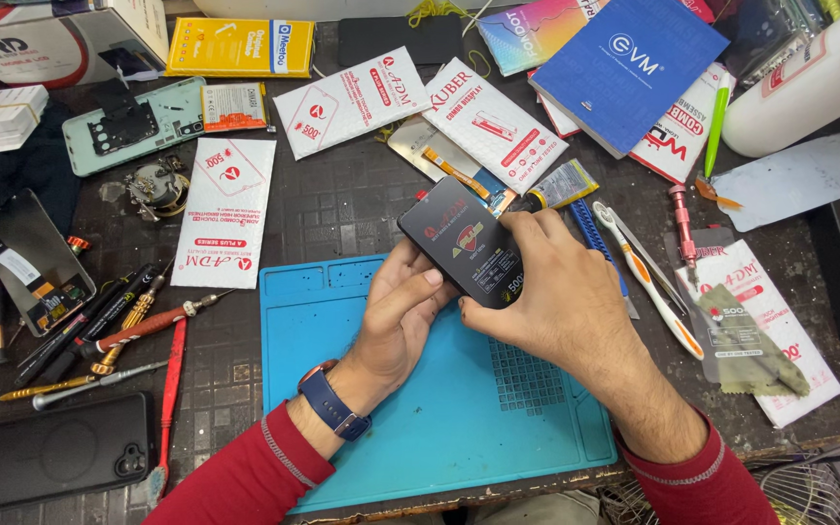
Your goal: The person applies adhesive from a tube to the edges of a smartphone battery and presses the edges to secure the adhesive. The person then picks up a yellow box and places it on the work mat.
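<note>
Left hand: the left hand (402, 313) is cradling a black flat box (462, 241) from below, fingers (427, 280) curled closed against its near edge, a blue wristwatch (333, 401) showing above a red sleeve.
Right hand: the right hand (554, 297) is gripping the same box from the right, fingers wrapped closed over its far corner and side.
Black flat box: it is being held tilted in both hands, lifted just above the far edge of the blue work mat (410, 437).
Beyond the fingers: white flat packets (494, 123) and a blue booklet (626, 64) are lying on the dark tabletop (342, 204).
Right of the right hand: white-handled tweezers (646, 274) and a pink-handled screwdriver (683, 224) are lying near, beside another white packet (768, 331).
Left of the left hand: a long white packet (226, 209) is lying near; farther out, red-handled tools (153, 326) and an opened green phone body (138, 124).
Near left corner: a black phone (58, 449) is lying back-up, well apart from both hands.
</note>
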